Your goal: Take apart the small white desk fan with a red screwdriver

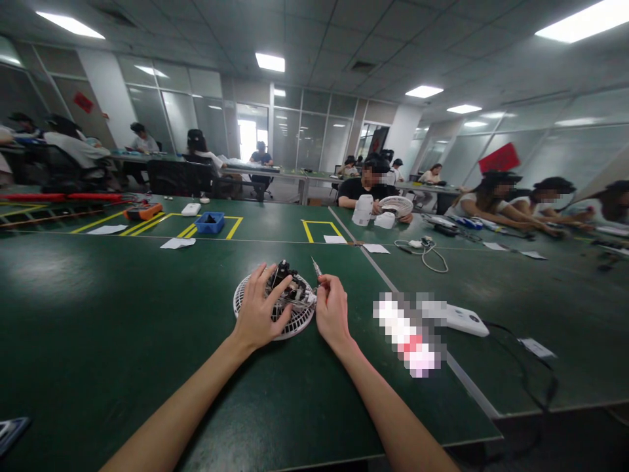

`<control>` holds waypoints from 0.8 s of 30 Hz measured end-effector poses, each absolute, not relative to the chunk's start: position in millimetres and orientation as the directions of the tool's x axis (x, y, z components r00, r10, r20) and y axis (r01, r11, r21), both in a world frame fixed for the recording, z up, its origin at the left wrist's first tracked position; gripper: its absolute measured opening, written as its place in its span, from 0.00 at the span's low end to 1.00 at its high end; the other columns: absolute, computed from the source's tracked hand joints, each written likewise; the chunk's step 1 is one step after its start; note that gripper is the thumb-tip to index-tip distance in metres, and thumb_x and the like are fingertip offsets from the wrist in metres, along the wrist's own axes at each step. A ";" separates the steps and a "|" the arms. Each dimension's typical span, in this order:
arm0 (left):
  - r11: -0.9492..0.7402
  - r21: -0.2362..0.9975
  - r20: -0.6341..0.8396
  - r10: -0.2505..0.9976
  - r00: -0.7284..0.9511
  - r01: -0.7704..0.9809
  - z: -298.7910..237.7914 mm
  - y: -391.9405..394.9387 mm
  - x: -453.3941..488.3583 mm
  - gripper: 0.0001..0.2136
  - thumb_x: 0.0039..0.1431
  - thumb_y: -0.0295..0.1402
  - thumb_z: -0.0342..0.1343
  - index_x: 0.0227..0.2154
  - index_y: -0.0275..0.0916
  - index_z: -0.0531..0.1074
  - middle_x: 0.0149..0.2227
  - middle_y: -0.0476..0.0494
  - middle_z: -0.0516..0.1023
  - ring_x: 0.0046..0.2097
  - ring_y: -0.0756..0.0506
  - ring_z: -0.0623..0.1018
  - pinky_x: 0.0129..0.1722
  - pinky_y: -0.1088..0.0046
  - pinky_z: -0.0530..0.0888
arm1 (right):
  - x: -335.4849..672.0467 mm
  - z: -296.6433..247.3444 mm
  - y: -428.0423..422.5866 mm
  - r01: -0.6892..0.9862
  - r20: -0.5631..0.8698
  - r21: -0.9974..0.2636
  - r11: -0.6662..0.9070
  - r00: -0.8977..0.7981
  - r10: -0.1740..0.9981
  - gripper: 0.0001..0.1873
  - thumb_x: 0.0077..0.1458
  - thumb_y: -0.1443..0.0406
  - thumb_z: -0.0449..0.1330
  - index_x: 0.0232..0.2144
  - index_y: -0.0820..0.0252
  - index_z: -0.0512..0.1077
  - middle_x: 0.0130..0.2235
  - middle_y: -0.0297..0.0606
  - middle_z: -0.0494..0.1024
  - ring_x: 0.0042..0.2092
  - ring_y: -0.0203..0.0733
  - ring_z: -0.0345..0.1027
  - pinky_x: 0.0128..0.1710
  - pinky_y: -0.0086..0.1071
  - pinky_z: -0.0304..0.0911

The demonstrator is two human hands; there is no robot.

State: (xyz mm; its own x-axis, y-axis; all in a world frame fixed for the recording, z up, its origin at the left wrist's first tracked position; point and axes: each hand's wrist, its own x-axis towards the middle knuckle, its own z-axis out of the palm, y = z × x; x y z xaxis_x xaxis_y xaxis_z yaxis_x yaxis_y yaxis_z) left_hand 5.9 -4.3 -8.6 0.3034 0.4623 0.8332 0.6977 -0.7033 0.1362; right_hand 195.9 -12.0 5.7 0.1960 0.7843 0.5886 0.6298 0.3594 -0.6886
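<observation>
Steadying hand (L): L hand lies w/ fingers spread, flat on the fan grille; palm at its near-left rim, fingertips reaching the motor block. Not closed round anything.
Pinching hand (R): R hand is pressed shut on a thin metal tool, thumb + forefinger. The tip juts up and away past the knuckles, just right of the motor block.
Grille, where: under the L palm, flat on the green table, just left of the R grip.
Grille, make: round white plastic, thin radial ribs w/ slots between, shallow dish shape.
Motor block, make: black + metal bits, wires, lumpy; sits at grille centre. Detail too small to tell.
Handling (my guess): prob. light. Ribs are thin, so likely to flex or snap if squeezed; smooth plastic may skid on the mat. Best taken by the outer rim or held down flat, not by ribs or wires.
Tool: slim, stiff, pointed; what kind, can't tell.
Right of the R grip: flat white box w/ dark cable, well apart.
Beyond both grips: blue bin, paper slips, a person across the table w/ another white grille.
</observation>
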 end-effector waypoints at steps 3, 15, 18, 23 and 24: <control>-0.718 0.094 0.851 0.418 0.318 0.690 -7.4 -7.9 7.8 0.29 0.61 0.33 0.59 0.65 0.49 0.62 0.70 0.37 0.56 0.72 0.29 0.56 0.66 0.41 0.63 | 191.9 7.1 -16.1 0.662 0.631 -0.642 0.387 0.170 0.757 0.10 0.63 0.66 0.48 0.43 0.56 0.68 0.41 0.41 0.76 0.45 0.48 0.69 0.51 0.42 0.58; -0.758 -0.055 0.905 0.238 0.354 0.650 -8.8 -7.9 15.6 0.13 0.61 0.27 0.62 0.48 0.41 0.75 0.53 0.38 0.77 0.62 0.36 0.71 0.61 0.46 0.71 | 175.5 8.8 -31.0 0.694 0.686 -0.539 0.477 0.033 0.727 0.05 0.60 0.68 0.53 0.35 0.54 0.68 0.36 0.35 0.79 0.42 0.44 0.69 0.57 0.44 0.50; -0.765 -0.067 0.923 0.196 0.330 0.640 -8.0 -6.8 15.7 0.10 0.60 0.26 0.63 0.44 0.41 0.74 0.46 0.41 0.80 0.55 0.38 0.76 0.59 0.48 0.73 | 173.5 9.6 -32.5 0.667 0.703 -0.536 0.517 0.014 0.711 0.04 0.58 0.68 0.55 0.34 0.54 0.68 0.35 0.34 0.79 0.40 0.44 0.70 0.57 0.45 0.51; -0.768 -0.070 0.931 0.179 0.318 0.637 -7.2 -6.1 15.1 0.07 0.61 0.26 0.62 0.41 0.41 0.73 0.37 0.46 0.82 0.45 0.42 0.79 0.56 0.52 0.73 | 171.7 10.6 -33.8 0.626 0.701 -0.539 0.564 -0.038 0.712 0.05 0.57 0.69 0.55 0.35 0.54 0.69 0.35 0.33 0.80 0.38 0.43 0.72 0.57 0.46 0.51; -0.769 -0.064 0.931 0.184 0.316 0.637 -7.1 -6.3 15.1 0.07 0.61 0.26 0.63 0.41 0.41 0.73 0.36 0.46 0.82 0.44 0.42 0.79 0.55 0.53 0.73 | 171.8 10.7 -33.7 0.624 0.703 -0.540 0.566 -0.037 0.711 0.05 0.57 0.69 0.55 0.35 0.54 0.69 0.35 0.34 0.80 0.38 0.43 0.72 0.57 0.46 0.52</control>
